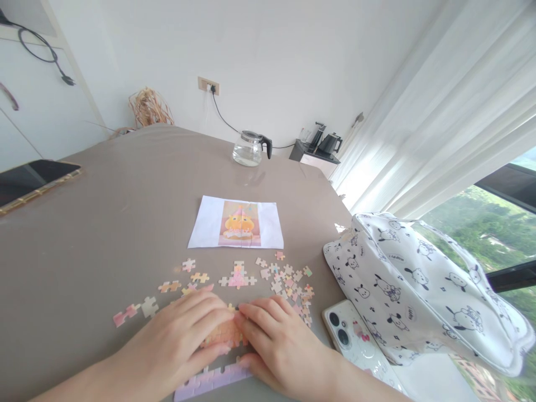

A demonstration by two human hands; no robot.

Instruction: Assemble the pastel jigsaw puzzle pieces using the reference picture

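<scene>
Both hands are on an orange joined section of a jigsaw puzzle (224, 334), whose middle shows between them. My left hand (188, 321) grips its left side, fingers over the far part and thumb at the near edge. At the right side, my right hand (274, 335) holds it with curled fingers, which hide much of it. A lilac puzzle strip (209, 381) lies just below the thumbs. Beyond the fingers sits a small joined pink-and-cream puzzle section (238, 276). Loose puzzle pieces (288, 282) are scattered to the right, and several others (170, 286) lie at the left.
A paper with a printed picture (239, 223) lies on the brown table (125, 223). Farther back stands a glass pot (248, 149) with clear liquid. A white patterned bag (402, 279) and a phone (355, 340) are at the right; another phone (36, 181) lies far left.
</scene>
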